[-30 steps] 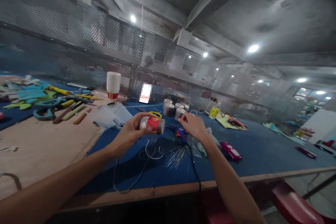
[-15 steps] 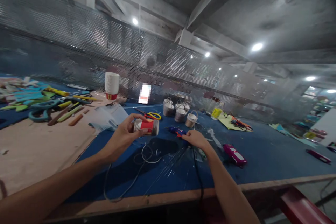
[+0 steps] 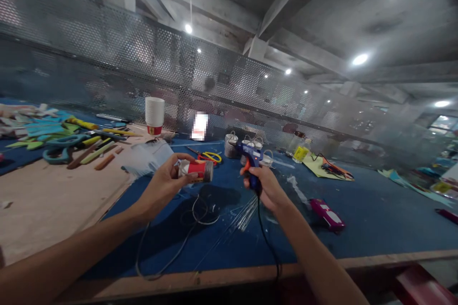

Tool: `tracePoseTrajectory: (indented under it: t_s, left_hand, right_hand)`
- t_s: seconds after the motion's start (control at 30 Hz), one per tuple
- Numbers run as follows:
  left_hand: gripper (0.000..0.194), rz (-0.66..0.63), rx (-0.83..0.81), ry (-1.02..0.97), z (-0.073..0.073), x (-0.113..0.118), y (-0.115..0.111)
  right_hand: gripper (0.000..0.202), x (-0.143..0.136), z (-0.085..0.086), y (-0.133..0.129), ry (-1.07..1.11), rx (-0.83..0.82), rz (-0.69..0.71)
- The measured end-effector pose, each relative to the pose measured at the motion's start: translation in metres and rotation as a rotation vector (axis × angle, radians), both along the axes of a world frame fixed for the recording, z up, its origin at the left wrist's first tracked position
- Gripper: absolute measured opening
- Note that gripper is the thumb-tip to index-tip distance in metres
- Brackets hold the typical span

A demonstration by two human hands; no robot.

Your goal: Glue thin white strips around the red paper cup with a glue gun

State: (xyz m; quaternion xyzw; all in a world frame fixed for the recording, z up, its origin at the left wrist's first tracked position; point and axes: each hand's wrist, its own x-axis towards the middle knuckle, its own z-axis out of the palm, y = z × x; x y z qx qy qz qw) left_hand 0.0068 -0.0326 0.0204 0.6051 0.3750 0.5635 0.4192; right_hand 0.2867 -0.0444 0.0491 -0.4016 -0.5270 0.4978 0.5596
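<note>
My left hand [image 3: 171, 178] is closed around a small paper cup [image 3: 198, 169], red and white, lying sideways with a grey-brown band at its right end. In my right hand [image 3: 266, 183] is a blue glue gun [image 3: 252, 156] with an orange trigger, raised off the table, its nozzle pointing up and left. A black cord hangs from its handle. Behind the gun stand several small grey-white buckets [image 3: 231, 147] with wire handles, partly hidden by it. Loose thin wires [image 3: 246, 214] lie on the blue mat below my right hand, and a looped pale cord [image 3: 195, 219] lies below the cup.
Yellow-and-red scissors [image 3: 211, 157] lie behind the cup. A stack of paper cups [image 3: 154, 115] stands at the back left, near teal scissors [image 3: 64, 147] and several tools. To the right are a magenta device [image 3: 327, 214], a jar with a yellow label [image 3: 301, 151] and yellow paper [image 3: 331, 170].
My right hand has lifted the glue gun from the table and turned its nozzle upward. The cup in my left hand has stayed nearly in place. The view has shifted slightly.
</note>
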Motion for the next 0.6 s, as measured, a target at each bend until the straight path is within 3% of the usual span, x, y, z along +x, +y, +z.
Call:
tracePoseTrajectory:
  t_s: [0.1, 0.2, 0.43, 0.6]
  left_hand:
    - [0.041, 0.038, -0.015, 0.023, 0.000, -0.001, 0.000]
    - [0.039, 0.073, -0.012, 0.052, 0.002, -0.001, -0.002]
    - [0.043, 0.096, -0.006, 0.062, 0.005, 0.001, -0.006]
    - [0.048, 0.103, 0.010, 0.081, 0.007, 0.001, -0.008]
  right_hand:
    - [0.019, -0.016, 0.006, -0.002, -0.086, 0.062, 0.026]
    - [0.021, -0.026, 0.006, -0.004, -0.167, 0.142, -0.005]
    - [0.039, -0.032, -0.015, -0.014, -0.462, 0.141, -0.124]
    - [0.038, -0.030, -0.028, -0.017, -0.596, 0.325, -0.177]
